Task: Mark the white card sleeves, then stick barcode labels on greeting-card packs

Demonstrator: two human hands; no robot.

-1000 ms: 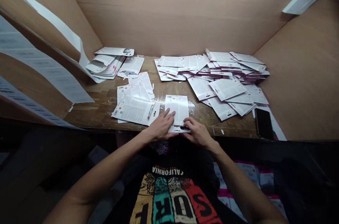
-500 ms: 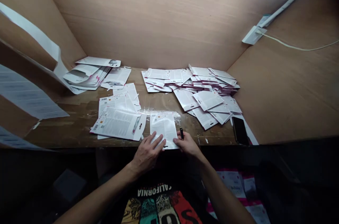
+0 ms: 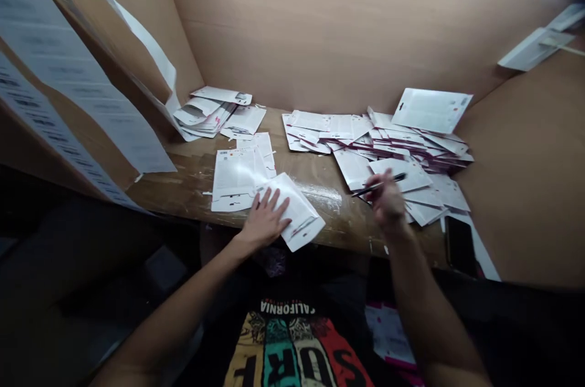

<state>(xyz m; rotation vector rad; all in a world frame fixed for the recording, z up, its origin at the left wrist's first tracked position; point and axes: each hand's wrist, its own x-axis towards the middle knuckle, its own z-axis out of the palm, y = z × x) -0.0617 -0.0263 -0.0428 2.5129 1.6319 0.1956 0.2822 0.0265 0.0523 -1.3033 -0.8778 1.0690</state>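
My left hand [image 3: 266,217] lies with spread fingers on a white printed packet [image 3: 299,207], which is turned at an angle near the table's front edge. My right hand [image 3: 387,201] is closed around a dark pen [image 3: 399,178] and hovers in front of the right-hand pile of packets [image 3: 402,143]. Above the back of that pile shows a white packet [image 3: 432,110], tilted; whether it rests or is in the air I cannot tell. Flat packets [image 3: 237,173] lie just left of the one under my left hand.
More packets [image 3: 212,110] are stacked at the back left. A black phone [image 3: 460,245] lies at the right front. Long printed label strips [image 3: 114,113] hang along the left side. Board walls [image 3: 320,33] enclose the wooden table [image 3: 183,189].
The packet that was between both hands is gone from there. My left hand has moved onto a packet at the left and turned it. My right hand has risen rightward with the pen.
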